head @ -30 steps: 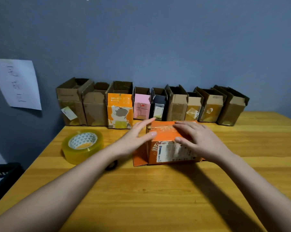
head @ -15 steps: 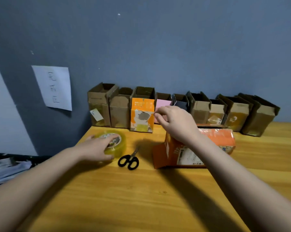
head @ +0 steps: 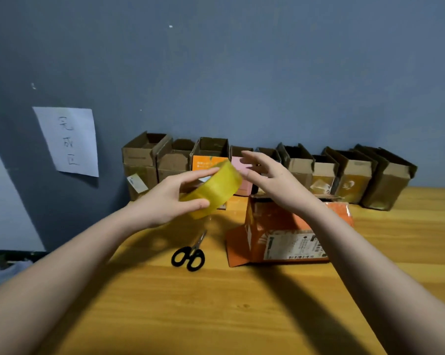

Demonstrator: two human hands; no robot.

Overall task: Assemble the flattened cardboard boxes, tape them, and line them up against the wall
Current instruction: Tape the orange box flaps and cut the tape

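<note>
My left hand [head: 165,201] grips a yellowish roll of clear tape [head: 216,188] in the air above the table, thumb below and fingers over its rim. Just right of the roll hovers my right hand [head: 270,180], fingers spread and holding nothing. An orange cardboard box [head: 280,234] with a white shipping label lies on its side on the wooden table [head: 216,316], under my right forearm, one end flap hanging open to the left. Several assembled open-topped boxes [head: 354,175] stand in a row against the blue wall.
Black-handled scissors [head: 189,256] lie on the table left of the orange box. A white paper sheet [head: 68,142] with handwriting is stuck on the wall at left. The table's left edge drops off beside dark clutter [head: 1,267].
My left hand left the orange box, took the tape roll from the table and lifted it. My right hand came off the box and rose beside the roll. The view shifted left.
</note>
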